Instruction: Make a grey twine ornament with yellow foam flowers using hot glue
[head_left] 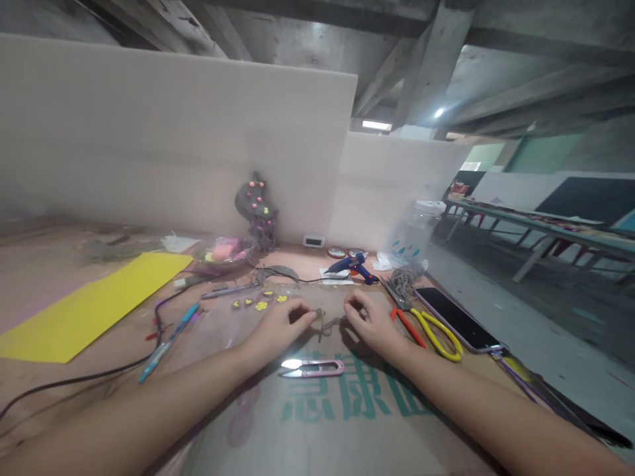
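Note:
Over the middle of the board, a short grey-green cord (pixel 328 324) runs looped and twisted between my two hands. My left hand (pixel 285 322) pinches at the cord's left end, thumb against index finger. On the other side, my right hand (pixel 372 320) is closed with its fingertips at the cord's right end; its grip is partly hidden. Thread snips with pink handles (pixel 317 368) lie just below the hands, blades pointing left. Several small yellow flower and leaf pieces (pixel 261 305) lie beyond my left hand.
Right of my hands are red-handled pliers (pixel 409 327), yellow-handled scissors (pixel 441 337), a phone (pixel 459 318) and a grey cord bundle (pixel 403 279). A blue glue gun (pixel 354 266) stands behind. Leftward lie a blue pen (pixel 169 344), yellow sheet (pixel 94 307) and black cable (pixel 84 379).

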Motion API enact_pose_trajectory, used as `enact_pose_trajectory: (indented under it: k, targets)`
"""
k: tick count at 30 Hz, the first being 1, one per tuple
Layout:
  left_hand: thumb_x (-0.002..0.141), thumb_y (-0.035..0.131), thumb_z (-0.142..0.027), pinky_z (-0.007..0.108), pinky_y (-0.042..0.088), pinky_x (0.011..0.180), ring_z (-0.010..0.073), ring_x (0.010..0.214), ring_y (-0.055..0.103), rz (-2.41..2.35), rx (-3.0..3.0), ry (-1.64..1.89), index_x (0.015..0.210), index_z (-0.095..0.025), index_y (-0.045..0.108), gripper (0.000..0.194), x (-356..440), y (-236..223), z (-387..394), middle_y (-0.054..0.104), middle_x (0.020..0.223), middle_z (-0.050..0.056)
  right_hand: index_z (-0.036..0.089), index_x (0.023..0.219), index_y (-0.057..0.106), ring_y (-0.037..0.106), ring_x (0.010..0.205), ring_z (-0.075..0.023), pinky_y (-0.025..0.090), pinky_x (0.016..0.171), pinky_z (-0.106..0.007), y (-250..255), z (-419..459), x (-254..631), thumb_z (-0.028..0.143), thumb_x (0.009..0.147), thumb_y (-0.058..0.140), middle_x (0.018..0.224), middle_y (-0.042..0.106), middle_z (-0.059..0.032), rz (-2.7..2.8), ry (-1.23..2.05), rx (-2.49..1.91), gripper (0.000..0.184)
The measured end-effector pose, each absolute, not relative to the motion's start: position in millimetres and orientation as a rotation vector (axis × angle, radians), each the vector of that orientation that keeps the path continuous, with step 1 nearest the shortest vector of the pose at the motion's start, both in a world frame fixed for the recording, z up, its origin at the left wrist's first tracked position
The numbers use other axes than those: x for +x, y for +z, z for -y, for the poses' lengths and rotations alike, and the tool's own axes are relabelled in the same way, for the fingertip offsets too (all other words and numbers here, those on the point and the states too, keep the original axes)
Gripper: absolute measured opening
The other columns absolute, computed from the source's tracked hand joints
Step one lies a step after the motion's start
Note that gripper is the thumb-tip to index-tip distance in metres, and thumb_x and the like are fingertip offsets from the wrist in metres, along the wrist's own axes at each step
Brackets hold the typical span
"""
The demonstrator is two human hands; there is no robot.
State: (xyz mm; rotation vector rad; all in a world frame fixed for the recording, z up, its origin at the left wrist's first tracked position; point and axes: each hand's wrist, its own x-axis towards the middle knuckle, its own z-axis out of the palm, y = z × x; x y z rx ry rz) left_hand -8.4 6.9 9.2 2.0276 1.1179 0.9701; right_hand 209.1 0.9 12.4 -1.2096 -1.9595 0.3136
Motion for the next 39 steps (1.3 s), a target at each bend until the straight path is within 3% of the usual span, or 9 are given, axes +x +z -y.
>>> enact_pose_trajectory:
  k: [6, 13, 16, 20, 22, 29, 39]
  targets:
    - [0.086, 0.051, -0.036, 0.027, 0.042, 0.069, 0.0172, 0.074, 0.058, -1.101, 2.037, 0.986, 0.080, -0.016, 0.064, 0.024, -9, 9, -5, 0.067, 0.078, 0.002, 0.020, 0.061, 0.042, 0.047, 0.062, -0.0142, 0.035, 0.060, -0.026, 10, -2, 207, 0.030, 0.089, 0.046, 0.061, 0.047, 0.0012, 2.058, 0.182, -1.207, 0.030]
    - [0.085, 0.051, -0.037, 0.027, 0.044, 0.067, 0.0180, 0.074, 0.060, -1.105, 2.062, 0.981, 0.079, -0.016, 0.064, 0.026, -10, 11, -2, 0.067, 0.076, 0.003, 0.018, 0.070, 0.057, 0.052, 0.067, -0.0153, 0.039, 0.063, -0.026, 9, 0, 205, 0.027, 0.089, 0.048, 0.069, 0.059, -0.0014, 2.072, 0.210, -1.170, 0.023]
    - [0.086, 0.051, -0.035, 0.027, 0.044, 0.068, 0.0180, 0.073, 0.060, -1.091, 2.091, 1.005, 0.081, -0.015, 0.065, 0.025, -11, 11, 0, 0.067, 0.076, 0.003, 0.017, 0.082, 0.065, 0.058, 0.076, -0.0167, 0.044, 0.070, -0.028, 9, -1, 202, 0.030, 0.090, 0.046, 0.078, 0.066, -0.0040, 1.997, 0.367, -1.180, 0.024]
    - [0.087, 0.050, -0.034, 0.027, 0.045, 0.071, 0.0193, 0.079, 0.062, -1.104, 2.118, 1.011, 0.083, -0.015, 0.066, 0.025, -11, 13, 1, 0.069, 0.082, 0.005, 0.015, 0.095, 0.068, 0.058, 0.063, -0.0139, 0.047, 0.060, -0.026, 8, 0, 197, 0.042, 0.086, 0.052, 0.072, 0.064, -0.0017, 1.699, 0.856, -1.213, 0.033]
    - [0.088, 0.049, -0.034, 0.027, 0.044, 0.070, 0.0191, 0.079, 0.062, -1.111, 2.120, 1.012, 0.085, -0.016, 0.067, 0.025, -11, 14, 1, 0.070, 0.083, 0.004, 0.015, 0.099, 0.068, 0.060, 0.067, -0.0140, 0.050, 0.064, -0.028, 7, 1, 195, 0.042, 0.082, 0.057, 0.077, 0.065, -0.0023, 1.640, 0.981, -1.185, 0.034]
    - [0.088, 0.050, -0.032, 0.027, 0.044, 0.070, 0.0185, 0.079, 0.062, -1.091, 2.150, 1.038, 0.084, -0.015, 0.066, 0.024, -12, 14, 1, 0.069, 0.083, 0.004, 0.019, 0.093, 0.071, 0.065, 0.084, -0.0180, 0.052, 0.076, -0.031, 7, 7, 188, 0.037, 0.082, 0.061, 0.094, 0.071, -0.0049, 1.856, 0.735, -1.172, 0.024]
    - [0.088, 0.053, -0.033, 0.025, 0.044, 0.068, 0.0176, 0.080, 0.062, -1.009, 2.203, 0.954, 0.089, -0.017, 0.069, 0.023, -14, 5, -4, 0.070, 0.085, 0.003, 0.018, 0.084, 0.066, 0.063, 0.075, -0.0174, 0.049, 0.071, -0.029, 14, 12, 186, 0.041, 0.083, 0.056, 0.080, 0.069, -0.0031, 1.885, 0.706, -1.240, 0.025]
